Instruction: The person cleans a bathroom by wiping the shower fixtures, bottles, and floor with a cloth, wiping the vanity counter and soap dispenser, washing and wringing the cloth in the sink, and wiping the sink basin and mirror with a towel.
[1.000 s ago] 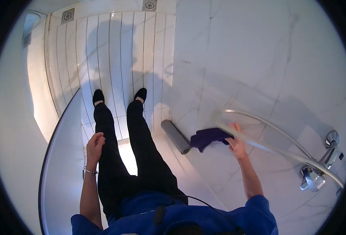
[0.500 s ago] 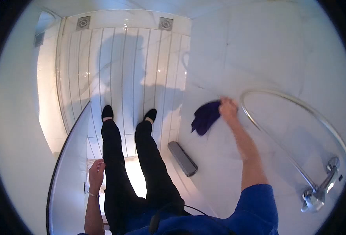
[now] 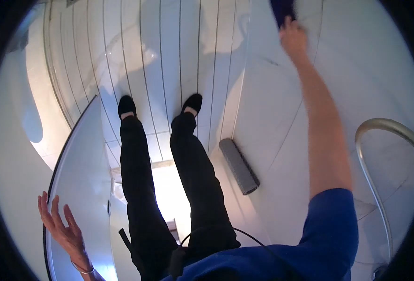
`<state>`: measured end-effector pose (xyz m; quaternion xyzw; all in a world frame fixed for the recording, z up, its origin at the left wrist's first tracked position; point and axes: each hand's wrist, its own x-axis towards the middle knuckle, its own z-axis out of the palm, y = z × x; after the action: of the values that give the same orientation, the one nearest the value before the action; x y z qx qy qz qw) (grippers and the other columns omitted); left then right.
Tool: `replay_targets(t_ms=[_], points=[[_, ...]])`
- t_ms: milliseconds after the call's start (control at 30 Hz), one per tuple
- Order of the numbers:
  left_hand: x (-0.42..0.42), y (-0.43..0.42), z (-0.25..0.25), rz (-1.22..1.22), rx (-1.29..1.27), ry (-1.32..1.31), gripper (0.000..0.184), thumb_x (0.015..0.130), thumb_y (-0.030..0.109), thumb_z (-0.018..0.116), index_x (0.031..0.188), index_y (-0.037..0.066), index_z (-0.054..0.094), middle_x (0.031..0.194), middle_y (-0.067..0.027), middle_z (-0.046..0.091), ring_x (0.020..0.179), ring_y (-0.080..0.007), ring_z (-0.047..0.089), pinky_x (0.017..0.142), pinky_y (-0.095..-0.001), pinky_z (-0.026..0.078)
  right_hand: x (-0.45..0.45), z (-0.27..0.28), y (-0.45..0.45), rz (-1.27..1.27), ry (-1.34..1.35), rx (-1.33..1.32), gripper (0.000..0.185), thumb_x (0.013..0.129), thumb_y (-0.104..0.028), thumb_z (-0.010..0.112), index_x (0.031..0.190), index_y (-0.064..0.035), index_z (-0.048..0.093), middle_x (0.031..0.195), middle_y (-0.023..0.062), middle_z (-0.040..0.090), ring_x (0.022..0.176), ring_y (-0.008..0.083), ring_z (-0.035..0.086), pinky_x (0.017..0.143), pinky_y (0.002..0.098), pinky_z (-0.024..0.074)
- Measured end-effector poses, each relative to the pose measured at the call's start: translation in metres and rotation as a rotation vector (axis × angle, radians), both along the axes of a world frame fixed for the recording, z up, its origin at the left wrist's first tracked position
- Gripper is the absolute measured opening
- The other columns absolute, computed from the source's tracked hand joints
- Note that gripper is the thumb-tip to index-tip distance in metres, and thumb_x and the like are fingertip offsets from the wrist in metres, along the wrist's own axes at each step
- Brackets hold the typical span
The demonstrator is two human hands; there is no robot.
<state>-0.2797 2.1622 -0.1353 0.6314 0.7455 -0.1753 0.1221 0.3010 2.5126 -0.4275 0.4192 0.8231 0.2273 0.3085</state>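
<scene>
My right hand (image 3: 293,37) reaches far forward along the white marbled wall (image 3: 282,93), with its fingers closed on a dark purple cloth (image 3: 282,10). Part of the cloth runs past the top edge of the view. At the lower left, my left hand (image 3: 62,226) is raised with its fingers spread and nothing in it. It is close to the dark edge of a pale door-like panel (image 3: 78,182); whether it touches the panel I cannot tell.
A rolled grey mat (image 3: 239,166) leans or lies by the foot of the wall, right of my legs. A shower hose (image 3: 373,168) hangs on the right. My black shoes (image 3: 127,106) stand on the striped tile floor (image 3: 153,79).
My right hand has moved forward and up the view with the purple cloth. My left hand has shifted left toward the panel edge and spread its fingers. The whole view has shifted.
</scene>
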Motion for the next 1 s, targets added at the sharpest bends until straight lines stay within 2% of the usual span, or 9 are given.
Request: replay_targets(t_ms=[100, 167, 200, 367, 500, 667, 767, 900, 1000], points=[[-0.004, -0.009, 0.007, -0.181, -0.088, 0.223, 0.028, 0.092, 0.019, 0.053, 0.119, 0.015, 0.057, 0.133, -0.0065, 0.048, 0.129, -0.0243, 0.039, 0.105, -0.0509, 0.031, 0.032, -0.048, -0.148, -0.375, 0.233, -0.227, 0.030, 0.083, -0.027, 0.055, 0.102, -0.0066, 0.067, 0.128, 0.0117, 0.049, 0.106, 0.0296, 0.048, 0.079, 0.0434, 0.0451], [-0.013, -0.015, 0.009, -0.203, -0.091, 0.252, 0.028, 0.091, 0.020, 0.054, 0.119, 0.016, 0.057, 0.133, -0.0054, 0.049, 0.128, -0.0234, 0.040, 0.105, -0.0517, 0.031, 0.048, -0.038, -0.248, -0.104, -0.037, -0.448, 0.026, 0.083, -0.025, 0.055, 0.095, -0.0081, 0.070, 0.131, 0.0081, 0.046, 0.111, 0.0267, 0.043, 0.075, 0.0399, 0.0413], [-0.016, -0.016, 0.009, -0.210, -0.082, 0.275, 0.028, 0.091, 0.022, 0.054, 0.119, 0.017, 0.057, 0.132, -0.0044, 0.050, 0.127, -0.0225, 0.041, 0.105, -0.0524, 0.030, 0.046, -0.027, -0.295, -0.276, 0.021, -0.493, 0.025, 0.082, -0.023, 0.055, 0.095, -0.0100, 0.071, 0.134, 0.0076, 0.044, 0.114, 0.0263, 0.042, 0.075, 0.0419, 0.0408], [-0.013, 0.002, 0.033, -0.161, -0.210, 0.273, 0.031, 0.091, 0.023, 0.055, 0.121, 0.015, 0.056, 0.130, -0.0054, 0.052, 0.123, -0.0234, 0.046, 0.105, -0.0494, 0.032, 0.084, 0.041, -0.440, 0.030, -0.188, -0.742, 0.029, 0.081, -0.026, 0.054, 0.102, -0.0128, 0.069, 0.119, 0.0077, 0.051, 0.108, 0.0263, 0.043, 0.078, 0.0422, 0.0388], [-0.015, 0.026, 0.042, -0.091, -0.212, 0.202, 0.039, 0.085, 0.024, 0.062, 0.122, 0.013, 0.054, 0.124, -0.0070, 0.056, 0.116, -0.0264, 0.052, 0.101, -0.0456, 0.036, 0.089, 0.105, -0.491, -0.390, -0.008, -0.952, 0.027, 0.081, -0.028, 0.055, 0.094, -0.0082, 0.068, 0.111, 0.0076, 0.056, 0.106, 0.0255, 0.044, 0.083, 0.0409, 0.0381], [-0.029, 0.014, 0.016, -0.093, -0.375, 0.357, 0.029, 0.082, 0.018, 0.057, 0.111, 0.017, 0.052, 0.075, -0.0043, 0.060, 0.066, -0.0212, 0.063, 0.058, -0.0365, 0.047, 0.031, 0.137, -0.412, -1.097, 0.066, -0.834, 0.023, 0.077, -0.022, 0.052, 0.082, -0.0085, 0.069, 0.091, 0.0152, 0.067, 0.083, 0.0296, 0.065, 0.075, 0.0461, 0.0495], [-0.042, -0.002, -0.003, -0.012, -0.185, 0.265, 0.029, 0.076, 0.009, 0.056, 0.105, 0.013, 0.059, 0.074, -0.0053, 0.061, 0.067, -0.0224, 0.063, 0.060, -0.0381, 0.047, -0.008, 0.157, -0.364, -1.176, 0.688, -0.721, 0.032, 0.076, -0.010, 0.044, 0.089, -0.0147, 0.072, 0.093, 0.0119, 0.068, 0.088, 0.0301, 0.064, 0.084, 0.0373, 0.0484], [-0.043, -0.011, -0.022, 0.132, -0.062, 0.219, 0.004, 0.076, 0.014, 0.056, 0.077, 0.013, 0.060, 0.067, -0.0075, 0.063, 0.066, -0.0253, 0.064, 0.061, -0.0408, 0.045, -0.079, 0.237, -0.306, -1.458, 1.511, -0.615, 0.050, 0.060, 0.003, 0.044, 0.102, -0.0056, 0.070, 0.085, 0.0061, 0.068, 0.075, 0.0145, 0.061, 0.071, 0.0231, 0.0469], [-0.041, -0.005, -0.027, 0.314, -0.190, 0.171, 0.012, 0.080, 0.014, 0.054, 0.083, 0.015, 0.065, 0.078, -0.0064, 0.067, 0.077, -0.0239, 0.065, 0.070, -0.0407, 0.045, -0.139, 0.311, -0.249, -1.553, 2.094, -0.625, 0.051, 0.059, 0.005, 0.044, 0.104, 0.0025, 0.067, 0.106, 0.0136, 0.064, 0.101, 0.0209, 0.058, 0.088, 0.0268, 0.0447]])
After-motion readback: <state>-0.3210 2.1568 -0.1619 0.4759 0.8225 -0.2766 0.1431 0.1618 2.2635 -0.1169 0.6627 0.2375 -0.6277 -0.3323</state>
